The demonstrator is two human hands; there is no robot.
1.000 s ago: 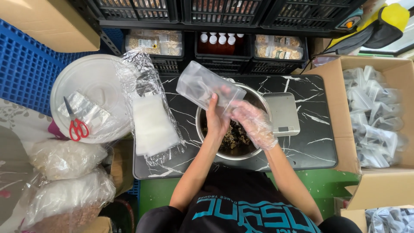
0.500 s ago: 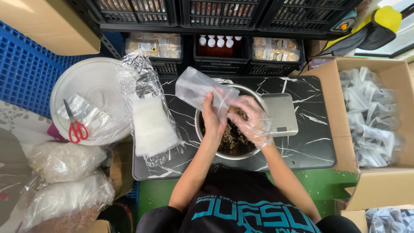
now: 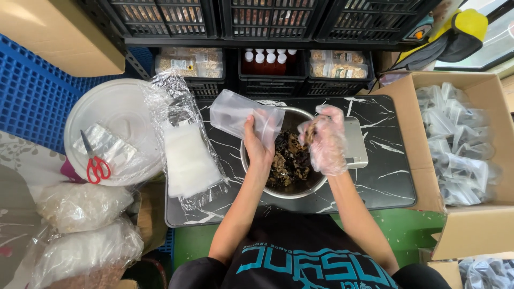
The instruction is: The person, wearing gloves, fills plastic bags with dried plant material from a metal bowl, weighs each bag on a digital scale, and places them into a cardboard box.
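Observation:
My left hand [image 3: 257,143] grips a small clear plastic pouch [image 3: 243,114] by its mouth, held tilted over the left rim of a steel bowl [image 3: 251,170]. The bowl holds dark and tan dried pieces [image 3: 289,160]. My right hand [image 3: 325,140], in a thin clear plastic glove, is raised above the bowl with a pinch of those dried pieces between its fingers, close to the pouch's mouth. The bowl sits on a black marbled board [image 3: 385,176], partly covering a silver scale [image 3: 356,142].
A plastic-wrapped stack of empty pouches [image 3: 187,160] lies left of the bowl. Beside it, red-handled scissors [image 3: 96,167] rest on a white round lid [image 3: 115,115]. A cardboard box of filled pouches [image 3: 455,144] stands at right. Black crates [image 3: 267,21] line the back; filled bags [image 3: 80,206] lie at lower left.
My gloved right hand has lifted out of the bowl with dried pieces and moved up beside the pouch. The left hand has kept hold of the pouch, shifting slightly.

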